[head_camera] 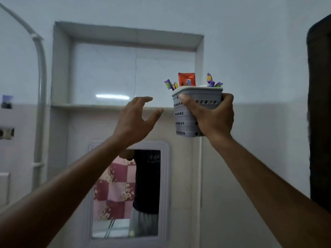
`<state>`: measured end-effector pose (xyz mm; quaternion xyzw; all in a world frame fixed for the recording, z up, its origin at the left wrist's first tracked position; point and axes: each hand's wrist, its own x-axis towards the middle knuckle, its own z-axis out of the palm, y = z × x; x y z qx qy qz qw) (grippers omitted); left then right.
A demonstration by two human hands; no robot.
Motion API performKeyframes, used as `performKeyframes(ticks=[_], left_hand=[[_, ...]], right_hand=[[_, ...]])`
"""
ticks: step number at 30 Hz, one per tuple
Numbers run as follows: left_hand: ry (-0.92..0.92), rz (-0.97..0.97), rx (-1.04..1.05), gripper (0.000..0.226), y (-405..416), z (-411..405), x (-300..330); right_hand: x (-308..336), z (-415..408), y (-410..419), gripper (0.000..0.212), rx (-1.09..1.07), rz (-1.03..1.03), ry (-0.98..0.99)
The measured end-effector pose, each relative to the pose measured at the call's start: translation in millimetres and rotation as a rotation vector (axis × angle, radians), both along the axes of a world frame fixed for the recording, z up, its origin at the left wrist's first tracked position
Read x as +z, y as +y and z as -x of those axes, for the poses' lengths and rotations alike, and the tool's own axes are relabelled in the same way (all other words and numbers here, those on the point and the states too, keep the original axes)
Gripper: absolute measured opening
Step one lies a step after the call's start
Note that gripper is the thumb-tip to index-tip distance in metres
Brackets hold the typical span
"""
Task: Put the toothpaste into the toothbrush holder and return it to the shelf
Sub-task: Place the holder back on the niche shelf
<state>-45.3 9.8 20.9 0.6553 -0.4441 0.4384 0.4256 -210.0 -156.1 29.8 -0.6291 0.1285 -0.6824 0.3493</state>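
Note:
My right hand [214, 117] grips a grey perforated toothbrush holder [186, 120] and holds it up at the right end of the recessed wall shelf [86, 105]. An orange-red toothpaste tube [186, 79] sticks up out of the holder. Purple and green toothbrushes [170, 85] poke out on both sides of it. My left hand [136, 120] is raised just left of the holder, fingers spread, holding nothing and not touching it. The holder's base is below the shelf ledge level.
The shelf is a tiled niche [125, 72] in the wall. A framed mirror [127, 192] hangs below it. A grey pipe [40, 86] runs down the left wall. A dark door edge [320, 104] is at the far right.

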Motion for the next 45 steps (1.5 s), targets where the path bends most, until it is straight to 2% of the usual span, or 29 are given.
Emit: performKeyframes(ticks=[6,10,15,19,24,29,31,36,42,45], left_hand=[[-0.067,0.032,0.089,0.063,-17,-24,50],[-0.032,-0.048,0.136,0.072,-33,-53,70],[0.130,-0.210,0.208,0.079,-65,-89,57],[0.009,-0.168,0.334,0.076,-77,-102,36],[-0.039,-0.138,0.344,0.074,-80,-106,36],[-0.063,-0.125,0.365,0.074,-81,-111,31],[-0.063,-0.124,0.367,0.074,-82,-112,31],[-0.062,-0.129,0.372,0.076,-81,-114,31],[-0.010,-0.175,0.333,0.079,-78,-110,35],[0.017,-0.194,0.273,0.074,-69,-107,34]], right_hand=[[67,-18,-3,0.103,-0.049,0.042,-0.055],[93,-44,-7,0.107,-0.099,0.081,-0.127],[95,-81,-24,0.104,-0.153,0.089,-0.080],[85,-108,-39,0.109,-0.117,0.052,-0.068],[87,-124,-49,0.126,-0.125,0.062,0.011],[88,-133,-55,0.143,-0.116,0.078,0.221],[85,-138,-58,0.141,-0.103,0.076,0.290],[65,-154,-56,0.119,-0.152,0.126,0.504],[57,-155,-62,0.113,-0.145,0.159,0.494],[46,-147,-66,0.105,-0.217,0.203,0.367]])
